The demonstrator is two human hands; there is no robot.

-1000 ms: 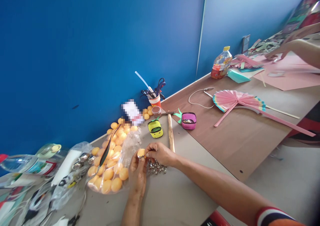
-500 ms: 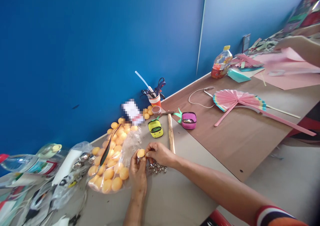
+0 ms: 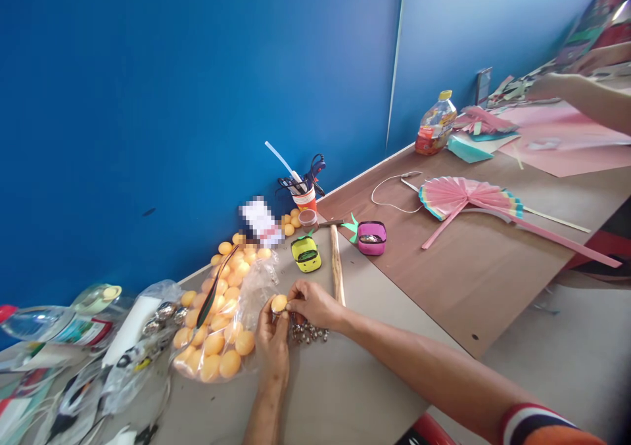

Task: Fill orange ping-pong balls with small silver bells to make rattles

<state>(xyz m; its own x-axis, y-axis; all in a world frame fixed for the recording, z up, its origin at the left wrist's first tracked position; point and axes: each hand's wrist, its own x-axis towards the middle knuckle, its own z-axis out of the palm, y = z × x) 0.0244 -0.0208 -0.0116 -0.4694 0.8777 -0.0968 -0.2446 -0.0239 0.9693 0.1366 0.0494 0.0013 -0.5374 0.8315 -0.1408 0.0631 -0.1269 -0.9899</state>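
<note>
2-handed work, orange ping-pong-style ball (image 3: 279,303)
LH (image 3: 272,348) pointing fwd, thumb/fingers gripping ball; RH (image 3: 315,302) from R, fingertips bunched at its edge, hold unclear.

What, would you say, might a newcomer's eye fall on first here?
Probably the blue wall, filling most of the upper view. Below it, a clear bag of orange balls lies left of the left hand, which holds another ball beside the right hand. Farther right, a pleated pink fan lies on a brown surface.
</note>
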